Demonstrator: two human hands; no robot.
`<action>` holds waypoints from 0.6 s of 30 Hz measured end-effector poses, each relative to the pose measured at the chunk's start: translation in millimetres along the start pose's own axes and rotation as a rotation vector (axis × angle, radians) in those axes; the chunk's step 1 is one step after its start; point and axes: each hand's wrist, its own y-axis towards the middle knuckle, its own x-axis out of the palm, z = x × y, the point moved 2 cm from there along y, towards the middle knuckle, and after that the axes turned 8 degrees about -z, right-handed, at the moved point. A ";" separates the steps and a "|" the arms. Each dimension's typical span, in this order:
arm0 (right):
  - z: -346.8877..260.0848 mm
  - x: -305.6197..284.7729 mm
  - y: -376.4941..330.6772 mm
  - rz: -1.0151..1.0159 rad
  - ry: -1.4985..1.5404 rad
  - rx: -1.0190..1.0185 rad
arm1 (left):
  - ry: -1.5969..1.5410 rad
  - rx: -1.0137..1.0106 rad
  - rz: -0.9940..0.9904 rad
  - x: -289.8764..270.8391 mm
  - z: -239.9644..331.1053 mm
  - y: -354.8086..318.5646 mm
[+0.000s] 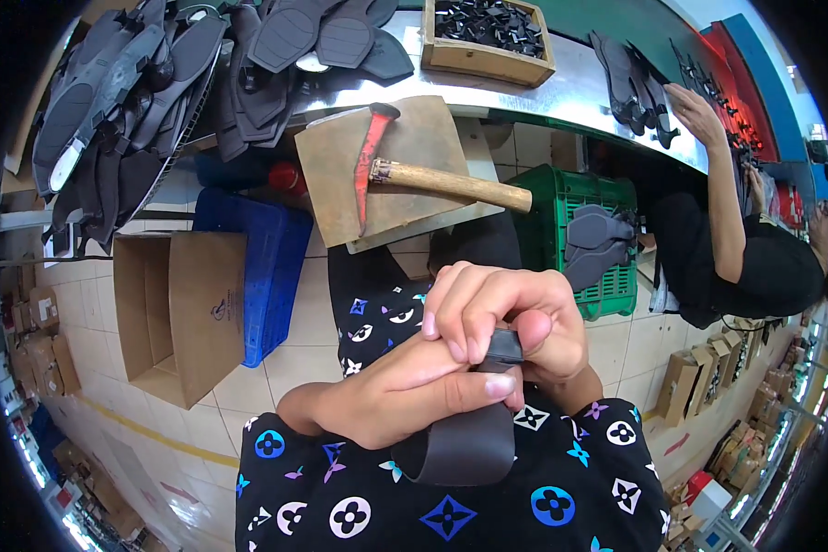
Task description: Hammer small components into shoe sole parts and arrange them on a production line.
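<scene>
Strap [469,451], dark brown and curved, shows above the patterned clothes [446,517]; left hand [405,394] grasps it; right hand [532,308] pinches a small black piece [502,349] just above it; beyond them, a hammer [460,187] lies across a brown board [331,152].

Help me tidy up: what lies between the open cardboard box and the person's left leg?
In the head view, a blue crate, then a strip of tiled floor, lies between the cardboard box and the left leg.
</scene>
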 end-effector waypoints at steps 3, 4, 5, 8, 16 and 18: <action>6.4 -2.9 -6.8 0.073 -0.023 0.000 | -0.043 -0.003 0.007 -0.1 0.8 3.6; 4.0 -7.0 -7.6 0.073 -0.024 -0.006 | -0.027 -0.008 0.012 -0.5 1.5 4.6; -1.3 -13.6 -9.5 0.002 -0.146 -0.012 | -0.022 -0.010 0.009 0.6 1.3 5.0; -12.7 -25.1 -12.9 -0.136 -0.314 0.007 | 0.063 -0.042 0.104 2.5 -0.8 5.8; -20.3 -37.4 -16.3 -0.353 -0.294 -0.067 | 0.111 -0.045 -0.155 8.1 2.6 7.7; -19.4 -34.3 -18.5 -0.317 -0.217 -0.069 | 0.098 -0.046 -0.165 10.0 1.6 7.5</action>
